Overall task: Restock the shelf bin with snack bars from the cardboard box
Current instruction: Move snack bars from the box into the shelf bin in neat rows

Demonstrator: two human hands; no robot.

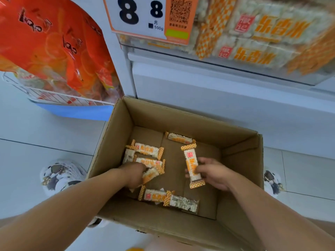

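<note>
Nearest the camera, two bare forearms reach down into an open cardboard box that stands on the tiled floor. Two snack bars lie end to end on the box bottom by its near wall, not touched by either hand. The left hand has its fingers curled round a bar at the near end of a small heap of bars on the box's left side. The right hand pinches a single bar at its middle; this bar points lengthwise away from the person. One more bar lies loose by the far wall. A patterned shoe shows on the floor on each side of the box. Beyond the box rises the white shelf front, and above it the shelf bin holds stacked bars in the same orange and white wrapper, beside a price sign. To the far left hang orange bags in a wire basket.
</note>
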